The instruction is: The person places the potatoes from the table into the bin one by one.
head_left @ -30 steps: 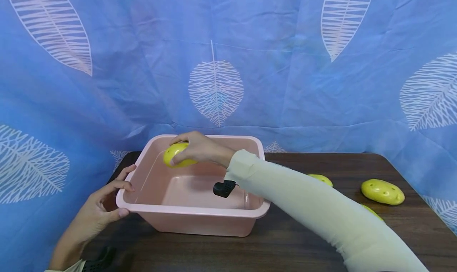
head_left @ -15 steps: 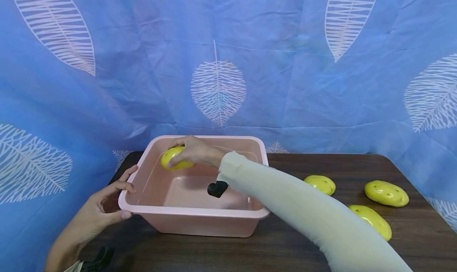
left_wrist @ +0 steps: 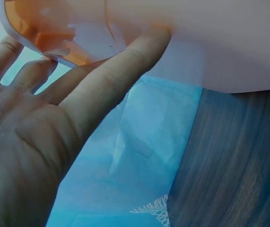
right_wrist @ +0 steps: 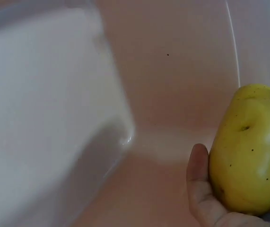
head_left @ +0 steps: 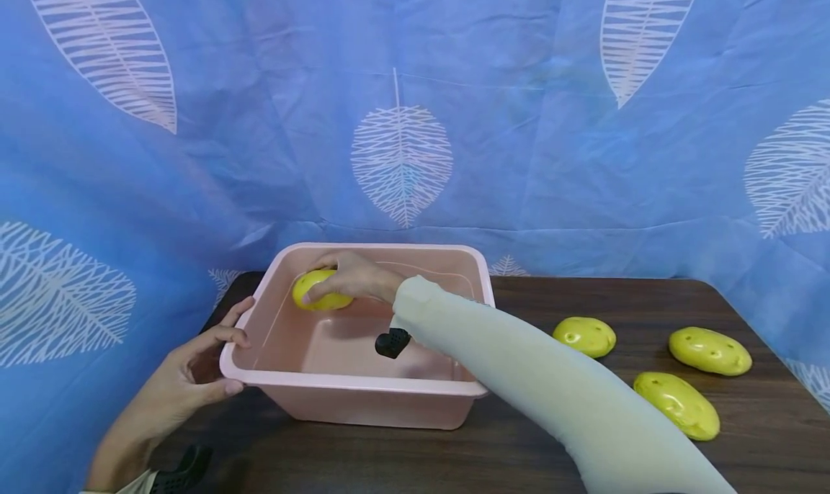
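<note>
My right hand (head_left: 353, 274) grips a yellow potato (head_left: 303, 289) inside the pink plastic basin (head_left: 363, 384), near its far left corner. In the right wrist view the potato (right_wrist: 248, 156) has small dimples and dark specks, and fingers wrap its sides above the basin floor (right_wrist: 45, 118). My left hand (head_left: 184, 379) holds the basin's left rim, fingers over the edge and thumb against the outer wall. The left wrist view has that hand (left_wrist: 54, 113) from the palm side, with the basin (left_wrist: 229, 47) above it.
To the right on the dark wooden table (head_left: 519, 436) lie three more potatoes: one nearer the basin (head_left: 585, 337), one farther right (head_left: 710, 351) and one in front (head_left: 677, 405). A blue leaf-patterned cloth (head_left: 259, 119) hangs behind and at the sides.
My right hand and the potato have gone slightly down and left into the basin. The sleeve has shifted left, uncovering the potatoes on the table. My left hand stays at the rim.
</note>
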Demonstrator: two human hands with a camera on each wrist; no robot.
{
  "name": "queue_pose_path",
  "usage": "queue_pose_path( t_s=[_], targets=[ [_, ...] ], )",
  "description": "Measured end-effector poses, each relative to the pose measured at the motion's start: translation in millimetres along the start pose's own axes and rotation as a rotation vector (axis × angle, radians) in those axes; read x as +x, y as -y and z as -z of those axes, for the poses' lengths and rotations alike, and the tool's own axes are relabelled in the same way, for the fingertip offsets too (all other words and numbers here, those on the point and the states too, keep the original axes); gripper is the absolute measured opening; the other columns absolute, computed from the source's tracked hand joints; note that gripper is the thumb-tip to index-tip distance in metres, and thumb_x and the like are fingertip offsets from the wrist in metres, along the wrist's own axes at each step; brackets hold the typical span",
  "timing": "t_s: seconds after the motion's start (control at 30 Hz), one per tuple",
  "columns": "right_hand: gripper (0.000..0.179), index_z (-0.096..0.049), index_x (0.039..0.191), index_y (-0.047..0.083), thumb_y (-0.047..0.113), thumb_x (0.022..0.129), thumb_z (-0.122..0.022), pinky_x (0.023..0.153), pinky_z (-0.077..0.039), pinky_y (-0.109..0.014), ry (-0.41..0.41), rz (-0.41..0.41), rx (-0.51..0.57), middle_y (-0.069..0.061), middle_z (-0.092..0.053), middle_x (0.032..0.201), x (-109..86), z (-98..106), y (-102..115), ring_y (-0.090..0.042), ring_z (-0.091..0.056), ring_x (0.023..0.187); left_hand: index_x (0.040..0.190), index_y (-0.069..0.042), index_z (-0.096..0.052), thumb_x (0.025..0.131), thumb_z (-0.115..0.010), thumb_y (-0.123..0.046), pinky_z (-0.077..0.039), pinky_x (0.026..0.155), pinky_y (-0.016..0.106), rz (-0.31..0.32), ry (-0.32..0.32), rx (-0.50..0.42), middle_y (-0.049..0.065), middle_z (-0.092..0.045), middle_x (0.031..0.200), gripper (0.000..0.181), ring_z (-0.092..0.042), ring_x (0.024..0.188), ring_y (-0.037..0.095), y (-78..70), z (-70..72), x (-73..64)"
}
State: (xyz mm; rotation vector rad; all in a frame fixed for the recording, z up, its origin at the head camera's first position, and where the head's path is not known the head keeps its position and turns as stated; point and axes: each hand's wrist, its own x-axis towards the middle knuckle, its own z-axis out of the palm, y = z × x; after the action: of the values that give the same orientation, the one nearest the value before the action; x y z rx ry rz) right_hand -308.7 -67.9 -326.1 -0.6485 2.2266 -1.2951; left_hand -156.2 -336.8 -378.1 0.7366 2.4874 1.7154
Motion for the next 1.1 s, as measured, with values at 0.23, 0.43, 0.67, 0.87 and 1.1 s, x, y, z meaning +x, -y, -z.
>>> queue_pose_path(
  t_s=[0.23, 0.43, 0.67, 0.87, 1.1],
  targets=[
    [0.050, -0.069, 0.135, 0.016, 0.028, 0.089, -0.082, 0.082, -0.056, -0.024, -0.019, -0.021, 0.070, 0.000, -0.069, 0.118, 1.0, 0, -4, -0.015, -0.063, 0.100, 0.135, -0.003, -0.053, 0.095, -0.068, 0.008, -0.051, 0.100, 0.016, 0.018, -0.008, 0.030, -0.004, -0.014, 0.177, 0.044, -0.031, 0.143, -0.014, -3.4, -1.8, 2.6],
    [0.055, -0.060, 0.145, 0.013, 0.036, 0.097, -0.074, 0.102, -0.056, -0.041, 0.024, -0.011, 0.092, -0.004, -0.065, 0.139, -1.7, 1, -3, -0.027, -0.063, 0.125, 0.133, -0.003, -0.053, 0.096, -0.068, 0.007, -0.051, 0.099, 0.016, 0.032, -0.006, 0.030, -0.004, -0.014, 0.177, 0.042, -0.030, 0.143, -0.015, -3.8, -1.8, 3.0],
    [0.059, -0.055, 0.151, 0.018, 0.042, 0.099, -0.069, 0.112, -0.050, -0.049, 0.085, 0.015, 0.047, 0.000, -0.059, 0.151, -12.0, 13, 2, -0.030, -0.060, 0.137, 0.135, 0.000, -0.052, 0.094, -0.066, 0.011, -0.052, 0.099, 0.017, 0.008, 0.005, -0.025, -0.003, -0.013, 0.178, 0.044, -0.030, 0.145, -0.014, -1.2, -1.0, 1.3],
    [0.057, -0.055, 0.151, 0.020, 0.040, 0.100, -0.068, 0.109, -0.051, -0.053, 0.133, 0.013, 0.033, -0.001, -0.058, 0.152, -26.6, 25, 8, -0.032, -0.056, 0.140, 0.135, 0.000, -0.052, 0.093, -0.066, 0.013, -0.053, 0.099, 0.018, -0.009, 0.002, -0.036, -0.003, -0.014, 0.178, 0.045, -0.030, 0.146, -0.013, -0.6, -1.1, -0.2],
    [0.047, -0.060, 0.146, 0.026, 0.038, 0.101, -0.066, 0.109, -0.051, -0.055, 0.148, 0.023, 0.026, 0.000, -0.057, 0.151, -51.2, 45, 22, -0.028, -0.058, 0.138, 0.136, 0.000, -0.053, 0.093, -0.067, 0.012, -0.053, 0.098, 0.018, -0.003, -0.006, -0.011, -0.003, -0.014, 0.177, 0.046, -0.032, 0.145, -0.014, -1.4, -1.7, -0.6]
  ],
)
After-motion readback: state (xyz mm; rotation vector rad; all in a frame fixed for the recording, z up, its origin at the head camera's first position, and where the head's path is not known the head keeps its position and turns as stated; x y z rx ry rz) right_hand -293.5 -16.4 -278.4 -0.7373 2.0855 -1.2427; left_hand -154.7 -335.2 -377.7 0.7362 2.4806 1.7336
